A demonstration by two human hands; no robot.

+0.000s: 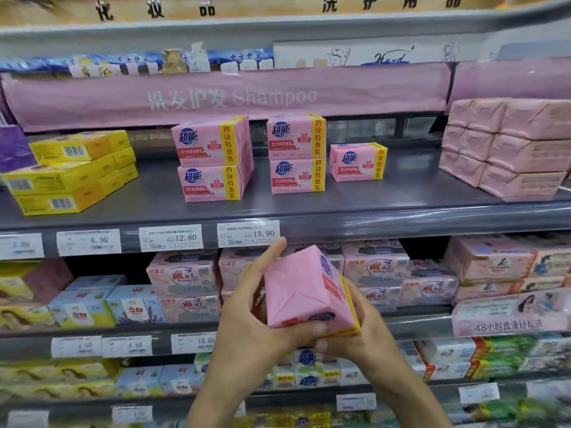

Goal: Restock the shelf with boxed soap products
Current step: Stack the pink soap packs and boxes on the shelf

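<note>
Both hands hold one pink soap pack point(304, 288) with a yellow band, tilted, below the front edge of the grey shelf point(309, 208). My left hand point(253, 307) grips its left side, fingers reaching over the top. My right hand point(355, 332) cups it from below and the right. On the shelf above stand matching pink packs: a stack of two point(213, 159), a second stack of two point(296, 154), and a single pack point(358, 162) to their right.
Yellow boxes point(74, 171) are stacked at the shelf's left, pale pink wrapped bundles point(506, 146) at its right. Price tags point(248, 237) line the shelf edge. Lower shelves are packed with soap boxes. A pink Shampoo banner point(231, 97) hangs above.
</note>
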